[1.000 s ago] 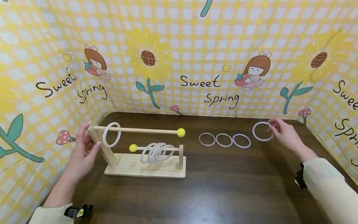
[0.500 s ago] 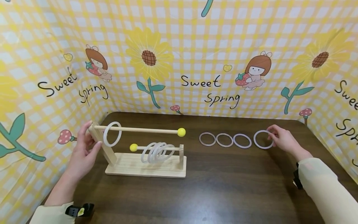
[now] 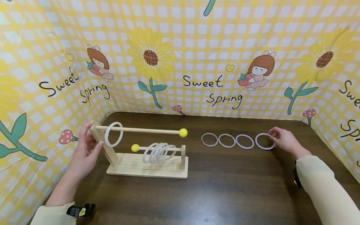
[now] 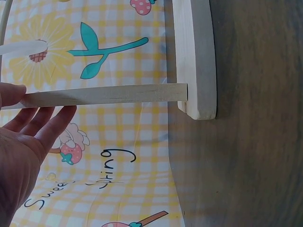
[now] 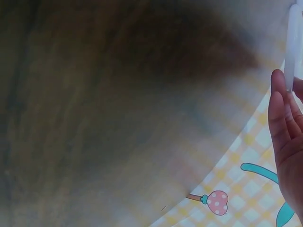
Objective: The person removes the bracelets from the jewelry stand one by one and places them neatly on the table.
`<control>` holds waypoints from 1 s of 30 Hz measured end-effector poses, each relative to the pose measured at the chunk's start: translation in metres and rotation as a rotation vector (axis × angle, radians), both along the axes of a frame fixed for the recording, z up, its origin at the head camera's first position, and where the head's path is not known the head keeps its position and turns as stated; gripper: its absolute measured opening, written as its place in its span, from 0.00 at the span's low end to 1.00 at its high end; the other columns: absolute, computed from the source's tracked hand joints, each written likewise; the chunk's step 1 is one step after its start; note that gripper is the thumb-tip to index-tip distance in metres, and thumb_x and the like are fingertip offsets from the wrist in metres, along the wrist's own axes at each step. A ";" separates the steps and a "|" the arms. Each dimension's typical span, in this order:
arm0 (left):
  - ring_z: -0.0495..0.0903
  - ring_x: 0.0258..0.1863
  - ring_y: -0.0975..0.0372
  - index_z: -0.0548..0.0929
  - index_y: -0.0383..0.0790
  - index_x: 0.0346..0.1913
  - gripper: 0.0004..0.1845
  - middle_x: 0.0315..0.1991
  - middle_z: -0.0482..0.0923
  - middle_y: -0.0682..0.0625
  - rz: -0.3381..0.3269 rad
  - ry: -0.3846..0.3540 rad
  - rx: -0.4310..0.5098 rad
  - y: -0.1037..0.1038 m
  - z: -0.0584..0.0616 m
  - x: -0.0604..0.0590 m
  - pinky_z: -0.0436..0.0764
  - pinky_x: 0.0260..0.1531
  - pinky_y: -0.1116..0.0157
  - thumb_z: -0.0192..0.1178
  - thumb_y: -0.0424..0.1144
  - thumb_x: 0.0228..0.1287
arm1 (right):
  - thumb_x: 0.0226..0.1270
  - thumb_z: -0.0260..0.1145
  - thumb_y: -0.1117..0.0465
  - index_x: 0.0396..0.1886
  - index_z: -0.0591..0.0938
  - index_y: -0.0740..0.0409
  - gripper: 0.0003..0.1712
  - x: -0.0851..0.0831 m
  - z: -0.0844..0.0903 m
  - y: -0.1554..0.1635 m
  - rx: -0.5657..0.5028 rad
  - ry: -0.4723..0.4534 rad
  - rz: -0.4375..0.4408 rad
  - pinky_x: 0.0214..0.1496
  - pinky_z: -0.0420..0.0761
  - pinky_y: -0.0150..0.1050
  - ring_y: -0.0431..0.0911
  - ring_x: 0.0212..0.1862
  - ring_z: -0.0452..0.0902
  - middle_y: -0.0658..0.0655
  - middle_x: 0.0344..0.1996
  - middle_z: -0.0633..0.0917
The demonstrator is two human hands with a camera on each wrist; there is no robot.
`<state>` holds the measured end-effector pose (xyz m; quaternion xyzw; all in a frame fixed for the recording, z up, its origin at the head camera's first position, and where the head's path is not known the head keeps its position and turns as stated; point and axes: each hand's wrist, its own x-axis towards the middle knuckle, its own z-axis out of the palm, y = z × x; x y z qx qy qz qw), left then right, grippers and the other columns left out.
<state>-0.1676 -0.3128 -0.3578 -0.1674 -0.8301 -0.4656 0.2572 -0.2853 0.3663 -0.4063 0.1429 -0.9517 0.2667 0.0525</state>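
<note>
A wooden stand with two rods sits left of centre on the table. My left hand grips its tall post, thumb on one side and fingers on the other. One white ring hangs on the upper rod near that post. Several white rings hang bunched on the lower rod. At the right, my right hand pinches the edge of a white ring, the rightmost in a row; in the right wrist view this ring appears edge-on between thumb and fingers.
Three white rings, the left one, the middle one and the right one, lie in a row on the dark wooden table. Yellow balls cap the rods' free ends. Checked cloth encloses the table's back and sides.
My right hand has lowered its ring toward the table, to the right end of the row. My left hand keeps its grip on the post.
</note>
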 end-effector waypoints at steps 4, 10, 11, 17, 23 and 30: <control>0.72 0.51 0.75 0.49 0.40 0.74 0.38 0.55 0.70 0.65 -0.004 0.002 0.004 -0.001 0.000 0.000 0.74 0.42 0.80 0.47 0.15 0.66 | 0.64 0.61 0.73 0.41 0.76 0.72 0.07 -0.004 0.000 -0.002 0.042 -0.002 0.017 0.25 0.75 0.39 0.45 0.22 0.76 0.62 0.29 0.81; 0.73 0.51 0.75 0.49 0.40 0.74 0.38 0.54 0.71 0.65 -0.016 0.008 0.010 0.000 0.000 0.000 0.75 0.42 0.79 0.47 0.14 0.65 | 0.65 0.62 0.69 0.41 0.78 0.69 0.07 -0.007 0.002 -0.004 0.127 -0.035 -0.005 0.29 0.73 0.42 0.46 0.26 0.75 0.61 0.31 0.80; 0.73 0.51 0.75 0.49 0.40 0.74 0.38 0.54 0.71 0.65 -0.017 0.010 0.010 0.000 0.000 0.000 0.75 0.42 0.79 0.47 0.14 0.65 | 0.65 0.63 0.69 0.41 0.78 0.68 0.07 -0.007 0.002 -0.005 0.137 -0.045 -0.011 0.29 0.72 0.43 0.48 0.27 0.75 0.61 0.32 0.80; 0.73 0.50 0.75 0.49 0.40 0.74 0.38 0.54 0.72 0.63 -0.015 0.009 0.005 0.000 0.001 -0.001 0.75 0.41 0.80 0.47 0.15 0.65 | 0.64 0.63 0.68 0.39 0.78 0.67 0.06 -0.007 0.001 -0.007 0.156 -0.068 -0.019 0.33 0.73 0.47 0.54 0.34 0.75 0.61 0.32 0.79; 0.73 0.50 0.74 0.49 0.40 0.74 0.38 0.55 0.71 0.65 -0.024 0.015 0.006 0.001 0.001 -0.002 0.75 0.41 0.80 0.47 0.15 0.65 | 0.64 0.64 0.68 0.40 0.79 0.67 0.07 -0.004 -0.002 -0.004 0.158 -0.061 -0.023 0.34 0.72 0.49 0.55 0.35 0.75 0.61 0.32 0.79; 0.74 0.50 0.74 0.49 0.38 0.73 0.38 0.55 0.72 0.67 -0.036 0.039 0.009 0.001 0.000 -0.002 0.75 0.41 0.80 0.48 0.13 0.64 | 0.68 0.63 0.65 0.44 0.80 0.67 0.09 0.004 0.004 -0.011 0.081 0.018 -0.013 0.36 0.75 0.48 0.57 0.38 0.78 0.63 0.36 0.83</control>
